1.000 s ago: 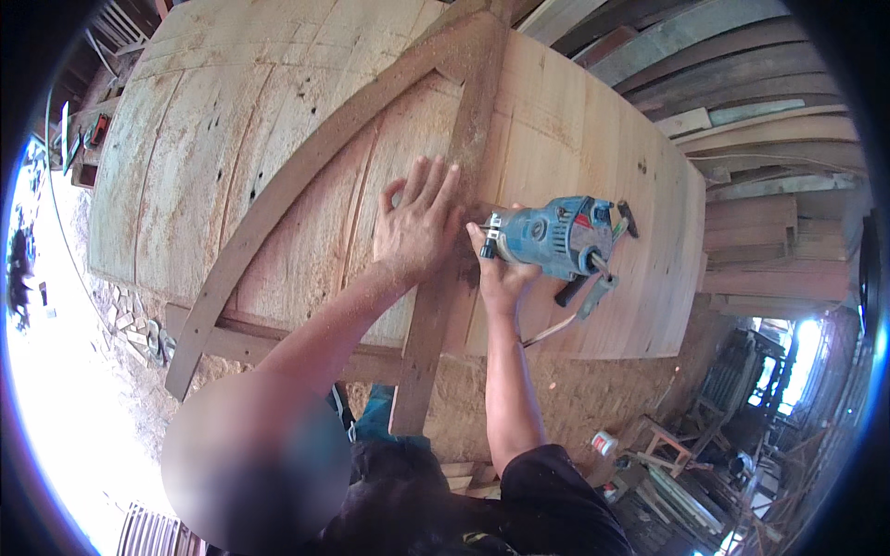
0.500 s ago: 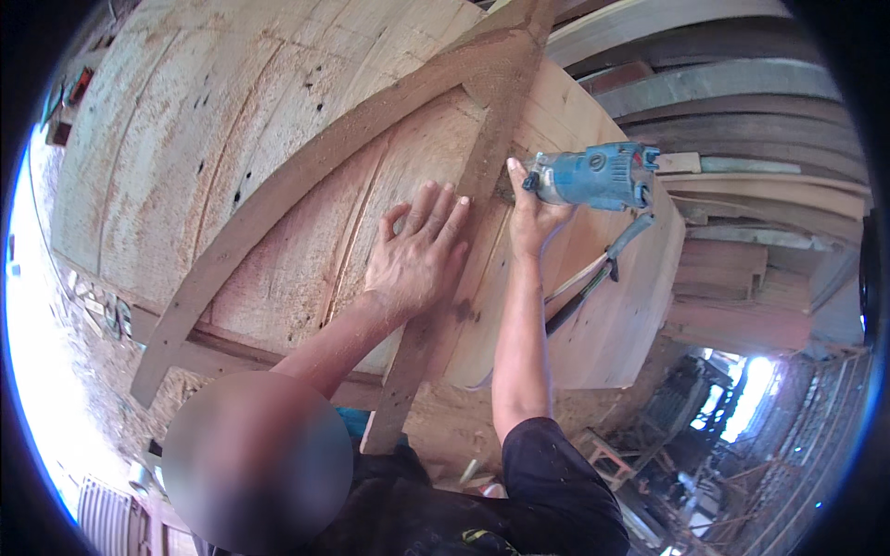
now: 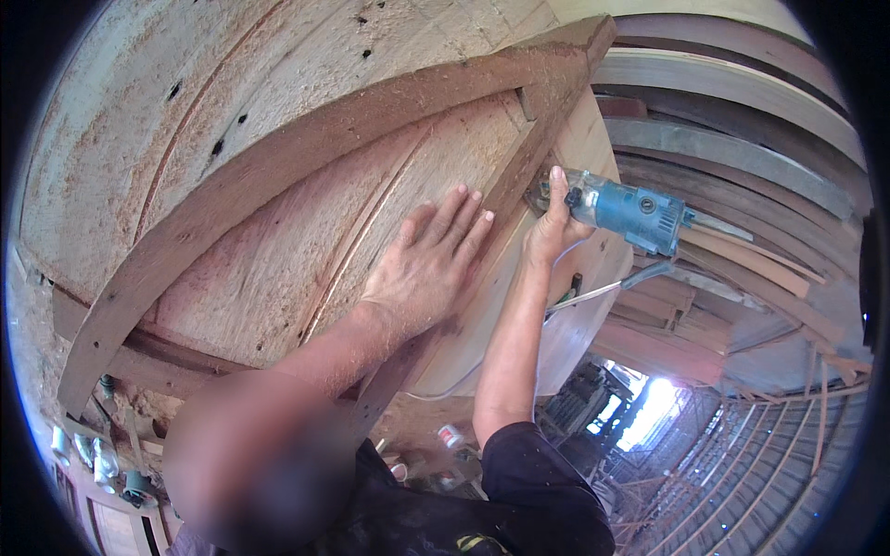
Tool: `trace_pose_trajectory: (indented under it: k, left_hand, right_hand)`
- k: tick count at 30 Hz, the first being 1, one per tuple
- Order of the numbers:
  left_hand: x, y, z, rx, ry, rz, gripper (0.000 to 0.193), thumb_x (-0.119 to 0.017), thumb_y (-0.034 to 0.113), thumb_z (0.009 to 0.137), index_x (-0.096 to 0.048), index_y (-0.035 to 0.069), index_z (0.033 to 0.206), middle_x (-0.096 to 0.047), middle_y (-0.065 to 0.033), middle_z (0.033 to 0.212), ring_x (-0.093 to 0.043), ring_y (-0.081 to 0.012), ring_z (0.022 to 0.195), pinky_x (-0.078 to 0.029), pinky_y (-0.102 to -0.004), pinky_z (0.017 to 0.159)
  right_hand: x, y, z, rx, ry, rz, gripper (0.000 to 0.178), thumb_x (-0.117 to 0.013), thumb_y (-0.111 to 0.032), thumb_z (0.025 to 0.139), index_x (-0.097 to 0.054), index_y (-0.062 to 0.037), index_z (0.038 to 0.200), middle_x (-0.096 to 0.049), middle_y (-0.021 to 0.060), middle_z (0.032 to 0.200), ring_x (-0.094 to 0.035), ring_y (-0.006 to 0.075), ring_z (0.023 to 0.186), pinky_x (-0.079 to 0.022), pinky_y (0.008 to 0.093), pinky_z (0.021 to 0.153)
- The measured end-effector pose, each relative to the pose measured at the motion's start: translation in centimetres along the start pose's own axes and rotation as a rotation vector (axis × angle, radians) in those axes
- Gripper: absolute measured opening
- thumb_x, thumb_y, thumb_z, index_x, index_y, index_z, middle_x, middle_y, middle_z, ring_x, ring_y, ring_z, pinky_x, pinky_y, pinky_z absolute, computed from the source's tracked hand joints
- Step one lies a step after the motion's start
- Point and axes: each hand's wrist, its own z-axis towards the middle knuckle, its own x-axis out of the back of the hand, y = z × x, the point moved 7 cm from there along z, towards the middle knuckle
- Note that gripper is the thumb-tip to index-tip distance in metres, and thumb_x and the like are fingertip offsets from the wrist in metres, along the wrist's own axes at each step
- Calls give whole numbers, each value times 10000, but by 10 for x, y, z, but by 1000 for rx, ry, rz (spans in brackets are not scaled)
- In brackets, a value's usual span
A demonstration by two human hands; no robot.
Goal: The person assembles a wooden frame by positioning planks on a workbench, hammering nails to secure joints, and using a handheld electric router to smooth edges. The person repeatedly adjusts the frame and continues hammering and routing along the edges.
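Now Farther Along: Router [image 3: 640,218] Advanced Up the Wooden Bar [image 3: 556,120]

Compared with a second ago, has travelled along the right side of the bar, closer to the far joint with the curved frame piece [image 3: 306,139]. Leaves a wider gap between the hands, with the left hand [image 3: 426,250] now on the near side of the tool. Suggests progress along that side of the bar; cannot tell the depth of any cut.

Router position: lying sideways, motor end to the right, base end at or just beside the bar; exact contact hidden.

Left hand: laid palm down over the left edge of the bar and the board [image 3: 324,232], fingers stretched and slightly parted toward the far right, grasping nothing; thumb not visible. Left forearm [image 3: 338,347]: slanting in from the near left.

Right hand [image 3: 556,232]: curled closed around the base end of the router, thumb pointing far. Right forearm [image 3: 514,338]: rising steeply from the dark sleeve [image 3: 533,468] at the near side.
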Motion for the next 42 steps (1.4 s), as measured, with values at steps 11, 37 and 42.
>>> trace_pose_trajectory:
  k: [11,37,42]
  left_hand:
    - [-1,2,-1,-18,16,55,709,-578,384,1092,-404,57,1696,-379,-154,1778,-273,-281,1683,-249,-483,1322]
    - [6,8,1,-30,60,164,682,-681,359,1052,-487,131,1664,-469,-127,1736,-366,-269,1653,-292,-518,1280]
    - [2,12,0,-43,57,229,663,-656,388,1069,-492,160,1670,-472,-111,1738,-368,-267,1653,-288,-527,1279]
  right_hand:
    - [-7,-4,6,23,18,-14,403,-893,2,903,-659,-13,1231,-710,64,1143,-687,149,969,-581,314,865]
    - [11,-11,3,255,84,4,542,-974,-9,828,-640,39,1252,-686,125,1228,-653,215,1037,-583,391,927]
    - [43,-43,-39,271,134,-19,743,-1014,-59,801,-583,47,1396,-663,137,1320,-645,247,1158,-563,422,1050]
